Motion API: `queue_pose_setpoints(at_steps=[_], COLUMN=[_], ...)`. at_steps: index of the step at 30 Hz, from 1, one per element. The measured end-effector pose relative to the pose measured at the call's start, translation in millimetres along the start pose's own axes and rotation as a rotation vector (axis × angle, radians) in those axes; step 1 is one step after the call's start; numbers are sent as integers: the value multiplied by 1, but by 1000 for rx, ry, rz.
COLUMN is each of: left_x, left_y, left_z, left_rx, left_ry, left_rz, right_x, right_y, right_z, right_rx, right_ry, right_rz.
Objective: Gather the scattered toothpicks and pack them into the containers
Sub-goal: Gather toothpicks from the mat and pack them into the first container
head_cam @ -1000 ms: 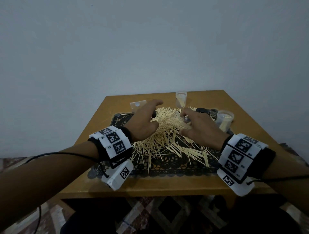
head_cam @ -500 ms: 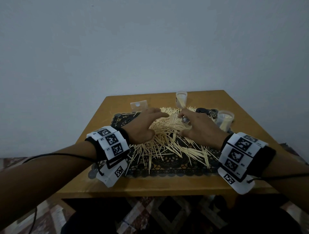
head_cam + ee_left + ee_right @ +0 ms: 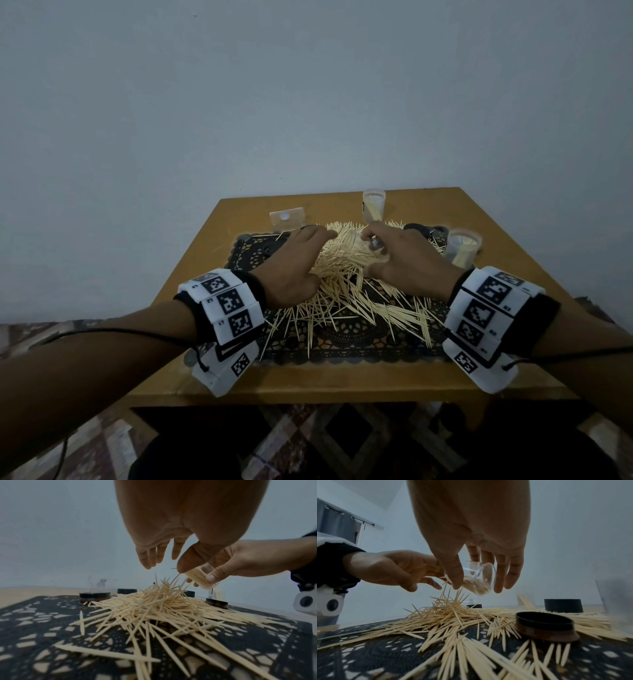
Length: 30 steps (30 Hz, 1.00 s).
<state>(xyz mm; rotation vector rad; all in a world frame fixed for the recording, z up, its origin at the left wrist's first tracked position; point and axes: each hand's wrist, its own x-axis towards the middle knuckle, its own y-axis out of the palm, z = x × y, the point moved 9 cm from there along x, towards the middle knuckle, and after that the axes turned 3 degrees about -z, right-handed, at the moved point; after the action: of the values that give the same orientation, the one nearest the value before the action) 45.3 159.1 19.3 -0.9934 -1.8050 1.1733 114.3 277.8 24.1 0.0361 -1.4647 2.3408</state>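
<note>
Held by the right hand (image 3: 471, 536), clear container (image 3: 481, 580) lies tilted, mouth toward the left hand (image 3: 390, 568).

Wooden table (image 3: 191, 274) — black lace mat (image 3: 342, 346) on it.

Left wrist band (image 3: 224, 303): black-and-white square code patterns on white blocks; tiny dark marks beside them, too small to read.
Right wrist band (image 3: 486, 308): the same kind of square code patterns; the small marks beside them are unreadable.
Left wrist camera box (image 3: 227, 368): one square code pattern, no letters.
Right wrist camera box (image 3: 486, 371): one square code pattern, no letters.
Clear containers at the far edge of the tabletop (image 3: 374, 205): no readable label.
Words, brands, numbers: none legible in any view.
</note>
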Motion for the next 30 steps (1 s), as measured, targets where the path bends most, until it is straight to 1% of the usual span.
queue_pose_setpoints(at_steps=[1,2,4,5,6,7,8,11,12,13,14,17,19,21,23,27,28,30], left_x=[-1,-3,-7,-8,-9,-9,-9,-9,-9,-10,-11,-17,-18,-18,-17,-16,-16,-17], left_y=[1,5,17,20,22,20,15,-6,-9,-10,-8,4,13,21,25,16,15,18], left_z=[-3,-6,-4,-2,0,1,2,0,1,2,3,2,-4,-10,-12,-13,-14,-17], left_rx=[30,75,154,169,163,142,109,14,13,28,52,71,18,-15,-38,-36,-28,-5], left_ry=[26,42,30,17,9,10,19,65,56,36,6,-96,-99,-104,-139,-165,-158,-144], left_rz=[18,65,197,247,269,253,200,-28,-74,-89,-74,45,112,151,158,92,95,153], right_x=[0,-1,-2,-3,-3,-3,-3,-3,-3,-2,-2,0,0,0,-1,-3,-4,-5], right_y=[-1,0,1,2,3,3,2,-1,-2,-3,-5,-7,-5,-3,-2,-2,-2,-1], right_z=[2,5,11,13,12,11,10,6,6,5,5,7,11,14,15,10,9,9], right_rx=[8,16,8,-5,-10,-9,-5,6,6,4,2,4,6,2,2,-18,-13,2], right_ry=[-6,-19,-50,-60,-62,-58,-52,-32,-29,-27,-25,-28,-45,-56,-54,-38,-35,-32], right_rz=[2,9,33,44,50,52,51,44,36,23,8,-24,-32,-31,-26,-8,-3,8])
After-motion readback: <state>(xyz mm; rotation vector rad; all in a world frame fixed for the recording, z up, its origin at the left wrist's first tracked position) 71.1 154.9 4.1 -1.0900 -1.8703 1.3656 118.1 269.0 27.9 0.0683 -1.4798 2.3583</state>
